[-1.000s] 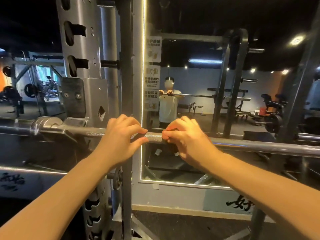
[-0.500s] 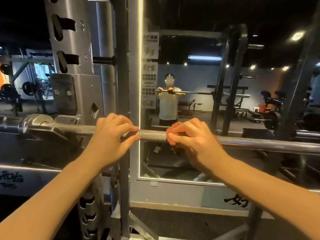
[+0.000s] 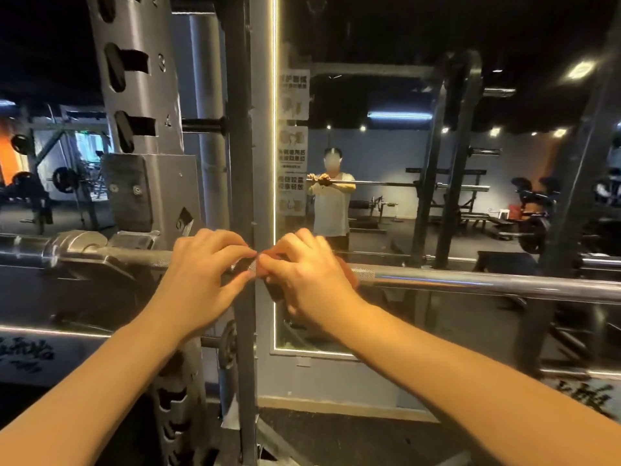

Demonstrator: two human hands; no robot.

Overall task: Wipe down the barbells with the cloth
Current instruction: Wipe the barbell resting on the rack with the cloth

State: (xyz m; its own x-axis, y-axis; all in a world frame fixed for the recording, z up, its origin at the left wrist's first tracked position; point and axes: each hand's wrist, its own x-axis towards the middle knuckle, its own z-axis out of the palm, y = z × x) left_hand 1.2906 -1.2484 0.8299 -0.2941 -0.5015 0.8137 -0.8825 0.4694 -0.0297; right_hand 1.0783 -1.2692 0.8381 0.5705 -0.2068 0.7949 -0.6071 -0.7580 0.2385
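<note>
1. The right hand [image 3: 302,280] closes round the barbell [image 3: 470,284] with a dark cloth [image 3: 275,292] bunched under its palm; only a scrap of it shows below the fingers.
2. The left hand [image 3: 201,274] curls fingers and thumb round the same bar, its fingertips touching the right hand's; whether it also nips the cloth's edge I cannot tell.
3. Judged from this, wiping is under way on the knurled stretch between and just right of the hands.
4. Likely left: the long smooth shaft right of the right hand, the sleeve [image 3: 30,255] well left of the left hand by the rack upright [image 3: 148,196], and any other barbells.
5. Nothing on the metal shows which parts are already clean.
</note>
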